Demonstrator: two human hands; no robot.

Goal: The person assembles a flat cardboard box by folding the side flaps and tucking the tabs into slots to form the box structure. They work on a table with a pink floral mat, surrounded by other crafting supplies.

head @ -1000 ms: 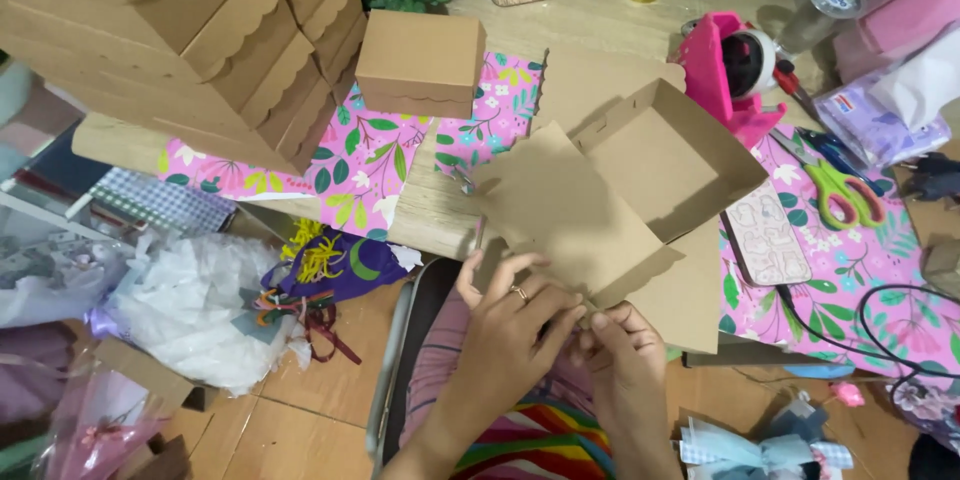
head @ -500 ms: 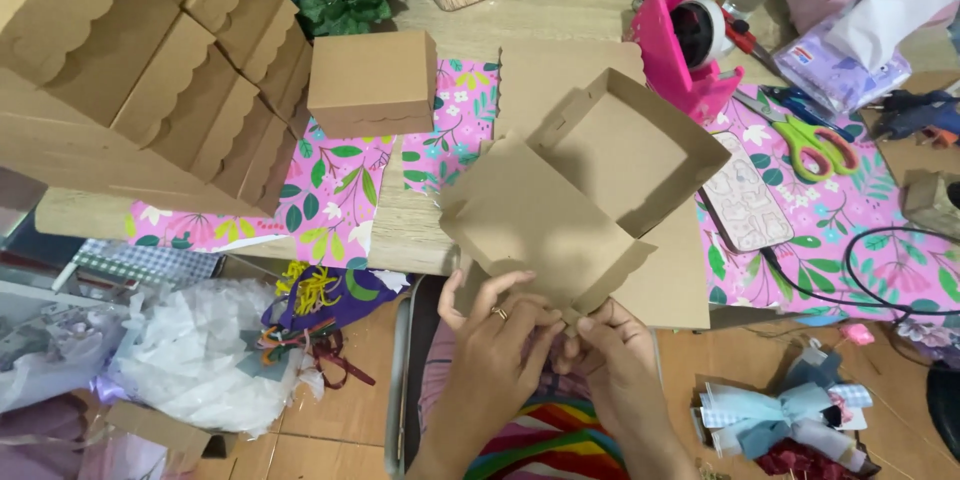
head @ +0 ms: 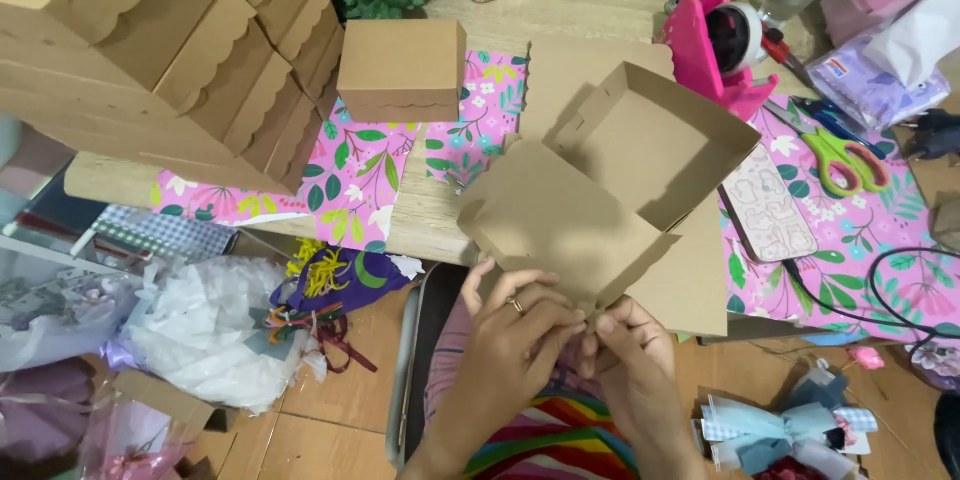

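Our fingers (head: 560, 325) of both hands meet at the near corner of the brown cardboard box (head: 610, 200) and pinch its flap there. The left hand (head: 515, 335), with a ring, and the right hand (head: 625, 355) touch each other. Compared with a second ago, the box sits a little more to the right and its open tray is turned more toward us, while the grip is the same. The box hangs over the counter (head: 420, 220) edge, just beside the pink floral paper (head: 360, 170), with the closed box (head: 400, 70) and the pink tape dispenser (head: 715, 50) behind.
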